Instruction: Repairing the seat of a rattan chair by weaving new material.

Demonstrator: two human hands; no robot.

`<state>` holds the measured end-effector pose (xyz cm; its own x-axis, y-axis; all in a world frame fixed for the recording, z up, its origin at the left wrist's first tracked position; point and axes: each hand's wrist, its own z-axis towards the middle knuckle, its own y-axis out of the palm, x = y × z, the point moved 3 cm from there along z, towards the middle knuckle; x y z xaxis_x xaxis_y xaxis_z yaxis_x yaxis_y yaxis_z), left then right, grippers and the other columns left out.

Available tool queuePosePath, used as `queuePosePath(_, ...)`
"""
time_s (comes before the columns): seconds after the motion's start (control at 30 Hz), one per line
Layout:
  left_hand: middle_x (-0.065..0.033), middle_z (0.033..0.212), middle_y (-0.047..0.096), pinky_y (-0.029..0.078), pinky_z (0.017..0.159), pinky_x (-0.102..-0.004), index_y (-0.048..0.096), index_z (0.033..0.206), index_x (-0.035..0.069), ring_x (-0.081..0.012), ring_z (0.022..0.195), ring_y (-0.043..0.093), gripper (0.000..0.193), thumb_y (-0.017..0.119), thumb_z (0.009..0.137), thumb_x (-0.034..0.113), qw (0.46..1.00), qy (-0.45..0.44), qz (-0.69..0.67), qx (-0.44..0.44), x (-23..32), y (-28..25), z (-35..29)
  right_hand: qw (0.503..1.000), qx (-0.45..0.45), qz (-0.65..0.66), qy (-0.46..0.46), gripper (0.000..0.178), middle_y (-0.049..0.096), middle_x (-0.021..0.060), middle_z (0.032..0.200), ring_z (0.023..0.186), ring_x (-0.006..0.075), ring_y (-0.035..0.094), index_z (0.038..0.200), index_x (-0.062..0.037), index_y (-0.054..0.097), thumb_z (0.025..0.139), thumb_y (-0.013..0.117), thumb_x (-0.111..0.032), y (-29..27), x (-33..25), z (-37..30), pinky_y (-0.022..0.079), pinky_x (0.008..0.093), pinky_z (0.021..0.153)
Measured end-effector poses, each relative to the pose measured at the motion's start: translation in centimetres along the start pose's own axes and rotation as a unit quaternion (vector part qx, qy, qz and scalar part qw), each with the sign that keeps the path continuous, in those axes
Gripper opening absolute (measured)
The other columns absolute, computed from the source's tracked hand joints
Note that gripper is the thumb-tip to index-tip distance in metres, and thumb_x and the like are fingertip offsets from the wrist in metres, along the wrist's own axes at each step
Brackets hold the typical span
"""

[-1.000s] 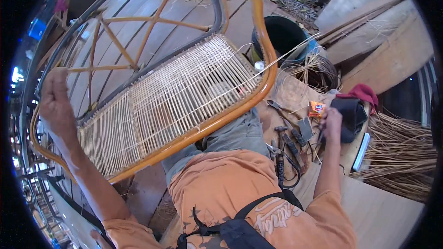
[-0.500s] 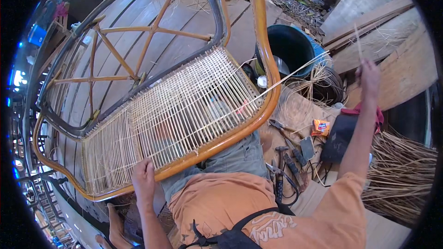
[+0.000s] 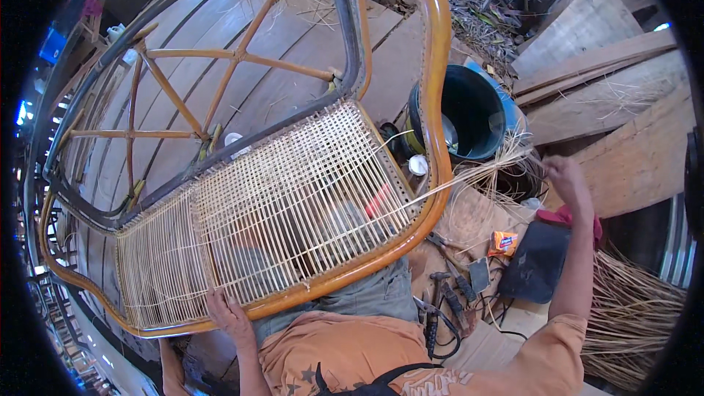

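A curved rattan frame (image 3: 438,176) lies tilted across my lap, its seat strung with pale cane weaving (image 3: 293,198). The upper part of the weave is crossed closely, while the near part has wider gaps. My left hand (image 3: 229,314) rests on the near edge of the frame, fingers laid out flat against the weave. Out to the right, my right hand (image 3: 568,180) is closed, pinching a thin cane strand beside a loose bundle of strands (image 3: 510,158). Long strands run from the weave's right corner over the frame toward that bundle.
A dark green bucket (image 3: 473,121) stands beyond the frame's right side. Nearer lie an orange packet (image 3: 502,243), a hammer (image 3: 438,286), pliers (image 3: 440,240) and a black case (image 3: 537,260). A heap of cane (image 3: 631,315) sits at far right, below wooden boards (image 3: 623,158).
My right hand has come down and slightly left from its raised position, bringing the strand toward the bundle. My left hand's fingers have spread flatter, and the view has shifted a little.
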<state>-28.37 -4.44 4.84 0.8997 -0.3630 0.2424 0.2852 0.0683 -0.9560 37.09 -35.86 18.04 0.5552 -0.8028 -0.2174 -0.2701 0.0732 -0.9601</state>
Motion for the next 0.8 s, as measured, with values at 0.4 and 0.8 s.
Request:
queuePosePath(0.4, -0.0193, 0.138, 0.042, 0.027, 0.107, -0.0478, 0.051, 0.126, -0.001, -0.0361, 0.13, 0.037, 0.038, 0.039, 0.098, 0.022, 0.999, -0.014, 0.039, -0.029, 1.1, -0.3, 0.4, 0.995, 0.001, 0.015, -0.095, 0.022, 0.065, 0.021, 0.091, 0.088, 0.0397, 0.062, 0.095, -0.0044, 0.066, 0.088, 0.057, -0.023, 14.4, -1.9, 19.0, 0.049, 0.0438, 0.074)
queuePosePath(0.8, -0.0237, 0.142, 0.033, 0.024, 0.109, -0.0485, 0.045, 0.13, -0.005, -0.0373, 0.134, 0.031, 0.044, 0.034, 0.099, 0.024, 0.987, -0.08, 0.042, -0.136, 1.4, -0.3, 0.5, 0.635, -0.17, 0.751, 0.07, 0.019, 0.049, 0.0003, 0.058, 0.051, 0.0178, 0.048, 0.08, -0.011, 0.058, 0.091, 0.058, -0.027, 36.3, 12.6, 25.7, 0.04, 0.0347, 0.051)
